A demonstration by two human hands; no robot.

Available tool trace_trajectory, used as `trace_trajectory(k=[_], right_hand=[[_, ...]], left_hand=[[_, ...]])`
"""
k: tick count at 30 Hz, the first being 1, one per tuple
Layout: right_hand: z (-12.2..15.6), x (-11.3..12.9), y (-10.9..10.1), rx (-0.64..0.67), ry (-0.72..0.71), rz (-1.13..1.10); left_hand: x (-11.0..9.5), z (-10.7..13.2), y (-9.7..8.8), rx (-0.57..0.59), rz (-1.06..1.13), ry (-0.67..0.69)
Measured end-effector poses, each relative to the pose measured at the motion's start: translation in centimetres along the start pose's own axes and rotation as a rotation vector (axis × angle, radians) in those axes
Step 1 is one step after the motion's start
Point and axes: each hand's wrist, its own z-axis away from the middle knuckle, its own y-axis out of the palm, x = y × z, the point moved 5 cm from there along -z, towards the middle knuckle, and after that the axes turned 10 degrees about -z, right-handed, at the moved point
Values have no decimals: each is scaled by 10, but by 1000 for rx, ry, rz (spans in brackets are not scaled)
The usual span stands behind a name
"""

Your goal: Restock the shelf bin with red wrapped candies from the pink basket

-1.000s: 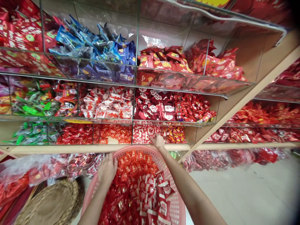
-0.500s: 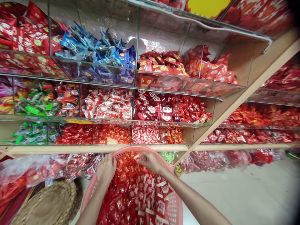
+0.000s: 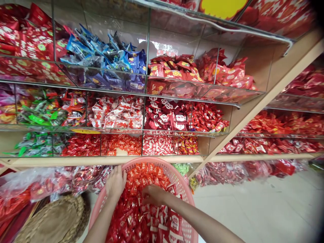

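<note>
Left hand [image 3: 116, 182]: clasped over the left rim of the pink basket [image 3: 179, 177], with fingers close together and bent across the edge; thumb hidden.
Left forearm [image 3: 101, 219]: rising from below along the basket's left side, nearly in line with the hand.
Right hand [image 3: 154, 195]: down inside the basket near its middle, palm side turned downward, with fingers curled and pointing left in among the candies; fingertips hidden, so cannot tell whether anything is grasped.
Right forearm [image 3: 202, 217]: slanting in over the basket's right rim, lower at the elbow side.
Candies in the basket: orange-red packets [image 3: 145, 170] along the far wall, dark red wrappers [image 3: 128, 221] at near left, red-and-white packets [image 3: 175, 222] beside the right wall.
Shelf compartments beyond the basket: small red-and-white candies [image 3: 157, 144] just past the far rim, orange packets [image 3: 128, 143] left of those.
Woven straw piece [image 3: 54, 219]: left of the basket, apart.
Tiled floor [image 3: 255, 209]: right of the basket.
</note>
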Motion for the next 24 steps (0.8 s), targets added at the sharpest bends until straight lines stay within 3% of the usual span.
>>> trace_trajectory(k=[4, 15, 20, 24], right_hand=[[1, 6, -7, 5, 93, 14], [-2, 17, 2, 147, 32, 88], [1, 21, 1, 74, 85, 195], [5, 27, -23, -69, 59, 221]], left_hand=[[0, 0, 2, -3, -15, 6], [1, 0, 7, -22, 17, 2], [1, 0, 7, -22, 9, -1], [1, -1, 5, -6, 9, 0]])
